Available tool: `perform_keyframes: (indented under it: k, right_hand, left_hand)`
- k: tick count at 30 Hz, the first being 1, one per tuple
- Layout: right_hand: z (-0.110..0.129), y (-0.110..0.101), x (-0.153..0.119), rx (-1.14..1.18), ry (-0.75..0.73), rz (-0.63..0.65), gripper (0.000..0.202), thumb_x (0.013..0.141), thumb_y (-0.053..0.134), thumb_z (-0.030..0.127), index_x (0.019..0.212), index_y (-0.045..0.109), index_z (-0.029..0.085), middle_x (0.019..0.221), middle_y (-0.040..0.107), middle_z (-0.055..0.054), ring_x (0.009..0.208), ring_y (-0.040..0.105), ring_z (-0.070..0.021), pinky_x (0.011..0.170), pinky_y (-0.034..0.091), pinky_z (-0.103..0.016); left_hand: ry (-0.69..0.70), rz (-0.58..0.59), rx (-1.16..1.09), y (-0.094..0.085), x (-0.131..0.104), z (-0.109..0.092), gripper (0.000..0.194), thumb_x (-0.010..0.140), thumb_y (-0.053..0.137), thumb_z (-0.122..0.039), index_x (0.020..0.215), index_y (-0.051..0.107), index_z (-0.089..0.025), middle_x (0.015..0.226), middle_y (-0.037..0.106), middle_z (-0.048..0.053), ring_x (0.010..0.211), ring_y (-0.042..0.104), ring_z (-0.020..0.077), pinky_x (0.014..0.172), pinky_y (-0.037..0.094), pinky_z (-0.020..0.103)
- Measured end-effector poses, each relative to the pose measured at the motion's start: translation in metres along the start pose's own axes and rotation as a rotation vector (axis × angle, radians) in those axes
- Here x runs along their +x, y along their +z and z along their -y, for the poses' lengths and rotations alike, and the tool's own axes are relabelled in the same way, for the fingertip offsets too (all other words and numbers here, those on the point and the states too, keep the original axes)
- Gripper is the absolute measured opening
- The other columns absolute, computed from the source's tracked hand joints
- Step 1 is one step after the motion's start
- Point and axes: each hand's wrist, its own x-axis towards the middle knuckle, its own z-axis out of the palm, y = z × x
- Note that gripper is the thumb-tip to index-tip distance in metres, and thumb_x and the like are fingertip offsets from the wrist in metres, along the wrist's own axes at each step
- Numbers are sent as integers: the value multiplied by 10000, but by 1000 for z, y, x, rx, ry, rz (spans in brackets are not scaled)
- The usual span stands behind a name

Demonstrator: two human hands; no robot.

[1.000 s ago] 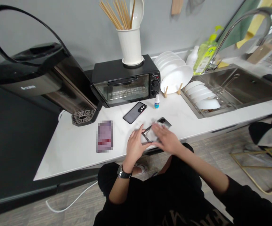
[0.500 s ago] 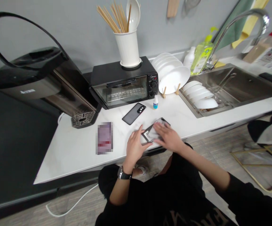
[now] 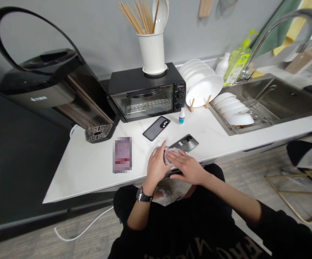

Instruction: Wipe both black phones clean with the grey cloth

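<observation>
A dark grey phone (image 3: 189, 143) lies on the white counter near its front edge, its camera end toward the upper right. My right hand (image 3: 189, 167) presses a pale cloth (image 3: 173, 151) flat on the phone's lower left end, fingers stretched over it. At that same end my left hand (image 3: 157, 163) steadies the phone, thumb and fingers apart around its edge. Behind them lies a phone case (image 3: 156, 128) with a black rim, and a small white bottle with a blue label (image 3: 181, 116) stands upright. A blurred-out purple item (image 3: 122, 154) lies to the left.
A black toaster oven (image 3: 145, 97) stands at the back, with a white chopstick holder (image 3: 153, 54) on top. A tall dark appliance (image 3: 50, 82) is on the left. White plates (image 3: 204, 88) stand in a rack beside the sink (image 3: 274, 100), which holds stacked bowls (image 3: 233, 109).
My right hand has slid the cloth down and left along the phone, uncovering its camera end. The whole view has shifted slightly.
</observation>
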Motion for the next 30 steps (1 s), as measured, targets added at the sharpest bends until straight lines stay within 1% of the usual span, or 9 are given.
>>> perform_keyframes:
  k: [4, 8, 12, 16, 21, 24, 25, 28, 30]
  right_hand:
    - [-8, -5, -10, -143, 244, -113, 828, 1060, 476, 590, 1698, 229, 124, 1683, 388, -209, 1592, 330, -366, 1269, 310, -627]
    - [-9, -5, -15, -56, 7, 13, 960, 1016, 512, 678, 1709, 153, 120, 1689, 383, -200, 1595, 336, -320, 1293, 298, -564]
    - [-16, -8, -19, -152, 280, -122, 855, 1064, 422, 631, 1704, 192, 113, 1681, 383, -230, 1590, 333, -369, 1261, 318, -624]
    - [-7, -6, -24, -89, 63, -3, 980, 1019, 441, 727, 1712, 121, 111, 1712, 333, -207, 1606, 304, -342, 1280, 318, -565]
    - [5, 1, -27, -179, 311, -183, 970, 1036, 417, 695, 1710, 94, 77, 1689, 345, -264, 1586, 326, -408, 1237, 336, -651]
    - [11, 6, -29, -80, 121, -67, 1029, 1011, 440, 732, 1713, 49, 90, 1704, 337, -230, 1594, 329, -361, 1269, 325, -587]
    - [12, 6, -30, -80, 119, -60, 989, 1023, 434, 712, 1717, 59, 116, 1704, 350, -213, 1587, 348, -351, 1270, 323, -587]
    - [8, 6, -29, -157, 328, -202, 913, 1053, 412, 655, 1715, 103, 107, 1690, 356, -245, 1581, 342, -402, 1240, 316, -660]
    - [6, 6, -24, -126, 246, -160, 939, 1040, 429, 677, 1712, 121, 97, 1698, 345, -238, 1597, 310, -391, 1257, 302, -641]
  left_hand:
    - [-3, -13, -13, 0, 0, 0, 1065, 813, 891, -306, 1662, 247, -295, 1374, 672, 87, 1254, 598, 316, 1104, 494, 500]
    - [8, 3, -17, -1, -1, -1, 1049, 822, 865, -244, 1664, 241, -288, 1380, 669, 88, 1259, 600, 320, 1104, 492, 502]
    - [2, -4, 5, -1, 0, -3, 1034, 824, 880, -309, 1654, 264, -285, 1383, 667, 81, 1261, 590, 313, 1107, 485, 495]
    - [-4, 27, 16, -2, 1, -4, 1030, 838, 865, -293, 1663, 249, -272, 1379, 663, 89, 1260, 577, 319, 1106, 476, 493]
    - [-11, 32, 28, -2, 2, -4, 997, 845, 857, -320, 1658, 281, -274, 1395, 649, 91, 1255, 568, 323, 1112, 464, 503]
    - [0, 56, 32, -1, 2, -4, 960, 867, 827, -287, 1658, 284, -258, 1416, 647, 92, 1263, 559, 311, 1113, 465, 495]
    - [3, 57, 32, -1, 2, -4, 967, 864, 830, -288, 1660, 282, -254, 1422, 645, 94, 1266, 558, 310, 1115, 464, 494]
    - [-7, 46, 34, -2, 3, -2, 1010, 830, 868, -317, 1658, 292, -262, 1420, 651, 92, 1273, 565, 321, 1121, 458, 504]
    - [-3, 53, 27, -2, 4, 0, 1008, 826, 865, -284, 1657, 296, -274, 1405, 662, 87, 1264, 580, 322, 1113, 461, 502]
